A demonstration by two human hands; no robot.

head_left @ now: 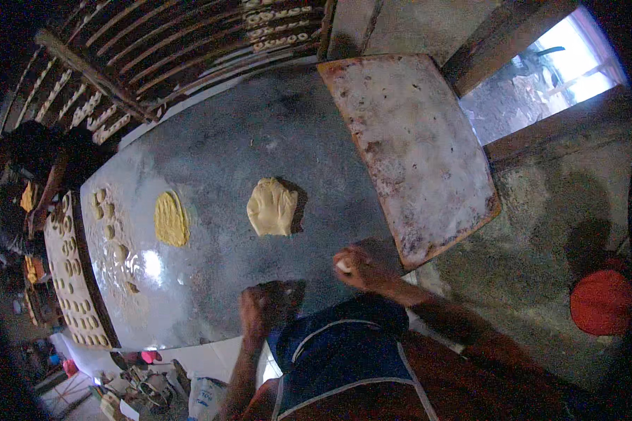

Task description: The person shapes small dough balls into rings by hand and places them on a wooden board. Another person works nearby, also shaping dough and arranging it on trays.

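Pale yellow dough (272,208), one soft, unevenly rounded lump with a creased top, is lying around the middle of a grey, smooth-topped table (302,137), apart from both hands. Left hand (253,309): hovering by the near edge, fingers curling inward; in the shadow one cannot tell whether it is holding anything. Right hand (357,269): hovering near the right end, fingers closing around what seems a small pale piece (343,265), too blurred to identify. Handling, as judged: the lump is looking supple, so even pressure from the middle outward would be suiting it, with the creases being smoothed gently and the bare surface under it being watched for sticking. Left of the lump: a flatter, deeper-yellow, ridged mass (171,219) is lying well apart from it. Farther left: small dough pieces (109,231) are sitting among whitish smears, a tray (84,281) bearing rows of shaped pieces beyond them. Right: a mottled, stained pale board (421,151) is covering the table's end. Room: wooden racks (130,59) are standing at the far left, a bright opening (541,77) is lighting the far right, and a red round object (601,302) is resting at the right, above dull floor.
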